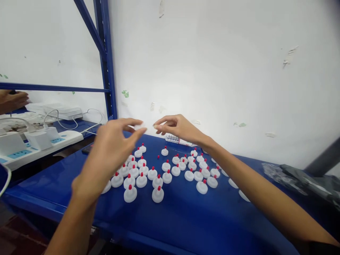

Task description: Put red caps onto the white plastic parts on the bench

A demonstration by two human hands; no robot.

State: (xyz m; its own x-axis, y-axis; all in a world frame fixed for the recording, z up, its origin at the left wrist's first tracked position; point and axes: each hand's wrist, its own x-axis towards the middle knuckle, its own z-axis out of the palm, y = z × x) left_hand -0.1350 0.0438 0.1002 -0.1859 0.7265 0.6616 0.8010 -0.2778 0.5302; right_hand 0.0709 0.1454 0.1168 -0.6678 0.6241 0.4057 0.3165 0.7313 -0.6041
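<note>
My left hand (114,145) is raised over the left part of the blue table (170,219), its thumb and fingers pinching a blurred whitish translucent piece (140,126). Just to the right, my right hand (176,126) has thumb and forefinger pressed together; whatever lies between them is too small to name. The two hands do not touch. Below them stand several white round caps with red tips, such as one nearest the front (157,194) and another at the left (130,194). A tiny red piece (158,156) lies alone among them.
A clear plastic bottle (176,139) lies by the wall behind my right hand. At the left are a power strip (61,143) with white adapters, a blue rack post (106,60) and another person's hand (13,101). Plastic bags (300,180) lie at the right.
</note>
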